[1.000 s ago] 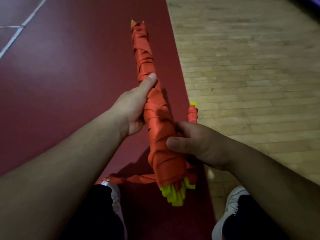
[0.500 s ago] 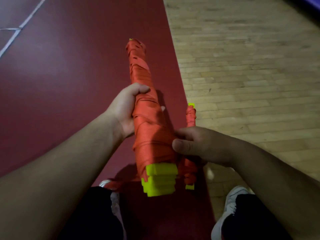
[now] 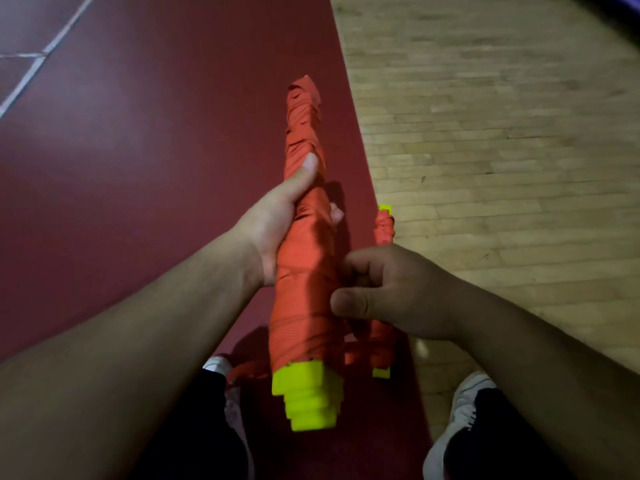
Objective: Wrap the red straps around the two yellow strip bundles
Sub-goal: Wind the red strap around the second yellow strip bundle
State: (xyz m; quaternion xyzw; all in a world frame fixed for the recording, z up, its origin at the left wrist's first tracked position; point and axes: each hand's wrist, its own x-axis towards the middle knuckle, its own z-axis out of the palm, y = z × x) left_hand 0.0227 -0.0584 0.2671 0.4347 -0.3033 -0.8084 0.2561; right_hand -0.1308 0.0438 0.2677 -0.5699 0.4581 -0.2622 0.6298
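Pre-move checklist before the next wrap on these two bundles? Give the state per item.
1. Left hand grips the big bundle: ok.
2. Right hand holds the thin bundle: ok.
3. Red wrap reaches the big bundle's far tip: ok.
4. Near end covered: not ok, the yellow ends are bare.
5. Strap tail secured: not ok, it hangs loose below.
6. Strap anchored under the right hand: cannot tell, hidden.

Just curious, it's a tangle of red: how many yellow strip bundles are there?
2. The thick bundle is gripped by the left hand; the thin bundle, right of it, is held in the right hand, partly hidden.
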